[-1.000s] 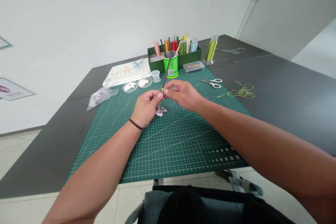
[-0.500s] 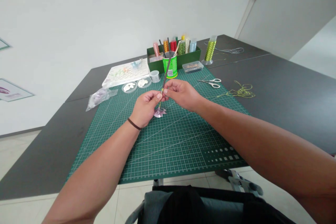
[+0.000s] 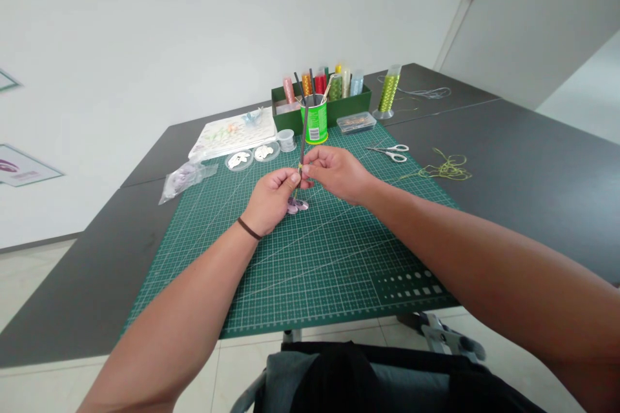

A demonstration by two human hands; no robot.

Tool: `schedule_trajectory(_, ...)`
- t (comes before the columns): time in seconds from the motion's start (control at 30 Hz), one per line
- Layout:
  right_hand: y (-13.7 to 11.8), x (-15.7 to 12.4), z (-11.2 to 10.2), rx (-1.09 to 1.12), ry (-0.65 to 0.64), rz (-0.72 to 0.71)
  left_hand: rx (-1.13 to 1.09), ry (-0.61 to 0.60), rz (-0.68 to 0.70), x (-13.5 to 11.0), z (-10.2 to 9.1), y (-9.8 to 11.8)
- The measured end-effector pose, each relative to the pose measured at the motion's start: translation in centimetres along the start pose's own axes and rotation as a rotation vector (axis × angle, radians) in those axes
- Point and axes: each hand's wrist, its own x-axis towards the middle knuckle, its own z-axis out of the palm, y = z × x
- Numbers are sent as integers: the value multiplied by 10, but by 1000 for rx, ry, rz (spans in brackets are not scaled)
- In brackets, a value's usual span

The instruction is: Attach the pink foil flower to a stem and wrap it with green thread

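Observation:
Both hands meet over the middle of the green cutting mat. My left hand pinches a thin dark stick near its lower end, where a small pale purple flower hangs just above the mat. My right hand is closed with its fingertips on the same stick, right beside the left thumb. A bit of yellow-green thread shows where the fingers meet. The stick points up and away, slightly tilted.
Behind the hands stand a green can of sticks, a dark green box of thread spools, a yellow-green spool, a clear small case, scissors, tangled green thread, two petal dishes, a plastic bag.
The stick has swung a little more upright, and the purple flower has turned slightly under my left hand. Both hands stay in nearly the same place.

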Motion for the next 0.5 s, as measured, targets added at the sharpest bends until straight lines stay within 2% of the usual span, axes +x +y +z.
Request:
schedule_trajectory(0.27, -1, -1, -1, -66, 17, 43, -21, -3, -32, -1, 0, 2)
schedule_trajectory(0.37, -2, -1, -1, -123, 61, 45, -47, 26, -35, 0, 1, -1)
schedule_trajectory(0.5, -3, -2, 0, -230, 110, 42, 43, 90, -38, -1, 3, 0)
